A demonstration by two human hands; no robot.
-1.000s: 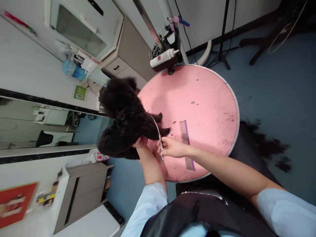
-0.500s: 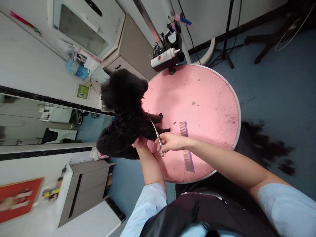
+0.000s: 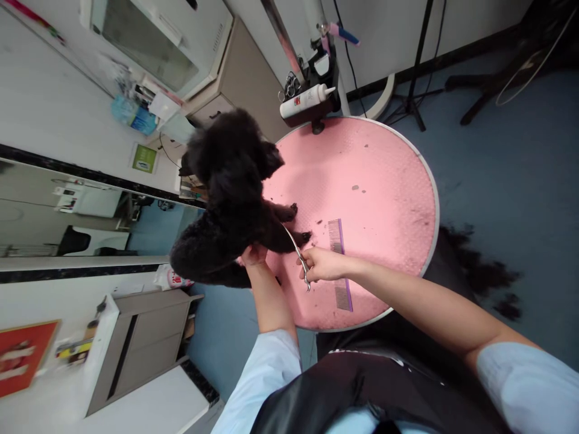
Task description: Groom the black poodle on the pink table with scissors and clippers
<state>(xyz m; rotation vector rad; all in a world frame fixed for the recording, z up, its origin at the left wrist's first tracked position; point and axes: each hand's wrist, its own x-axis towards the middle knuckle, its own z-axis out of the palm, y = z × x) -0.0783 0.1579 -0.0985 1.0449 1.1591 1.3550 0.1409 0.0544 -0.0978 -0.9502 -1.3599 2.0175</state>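
Note:
A black curly-coated dog (image 3: 221, 199) is on the round pink grooming table (image 3: 389, 175), its front paws pointing toward the table's middle. My left hand (image 3: 254, 255) grips the dog low on its body by the upper front leg; fur hides some of the fingers. In my right hand (image 3: 322, 264) are curved metal scissors (image 3: 296, 246), fingers closed around the handles. Their blades reach to the dog's front leg, the tips against dark fur. Partly beneath my right wrist lies a comb with a purple spine (image 3: 342, 265).
A holder at the table's far edge carries a white bottle (image 3: 307, 100) and several scissors (image 3: 289, 87). Hair clippings dot the tabletop, and a dark hair pile (image 3: 484, 271) lies on the blue floor. Cabinets (image 3: 140, 343) stand to the left.
My right hand and the scissors have moved slightly right, away from the dog's body. The dog's head has shifted, and the whole view has swung a little.

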